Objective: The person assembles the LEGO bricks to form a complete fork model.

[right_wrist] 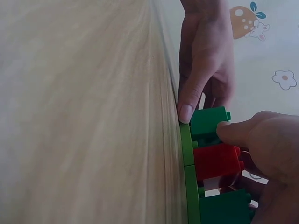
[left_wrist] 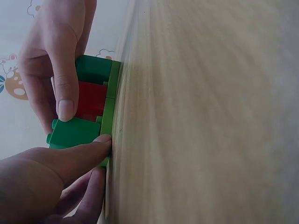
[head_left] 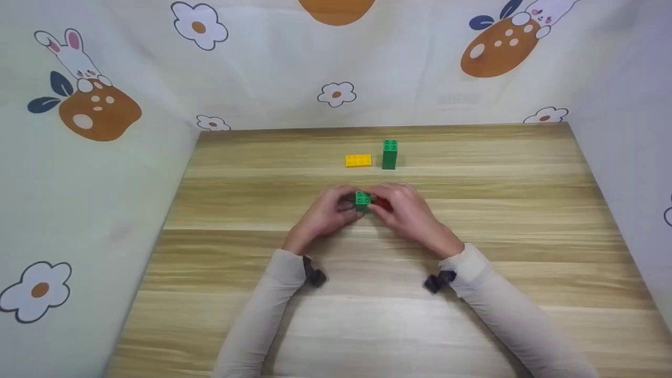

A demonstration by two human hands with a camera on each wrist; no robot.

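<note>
Two light green flat bricks (left_wrist: 108, 114) lie end to end on the table. On them stand a green brick (head_left: 363, 201) at the left, a red brick (right_wrist: 217, 162) in the middle and a darker green brick (left_wrist: 95, 69) at the right. My left hand (head_left: 328, 211) pinches the left end of the light green base, thumb low on its near side. From the other side my right hand (head_left: 407, 210) pinches the left green brick, its thumb against the near face. In the head view this hand covers most of the red brick and the darker green one.
Behind the hands a yellow flat brick (head_left: 358, 160) lies on the wooden table (head_left: 346, 315). Just right of it stands a tall green brick or stack (head_left: 389, 155). Patterned cloth walls (head_left: 262, 79) border the table at the back and both sides.
</note>
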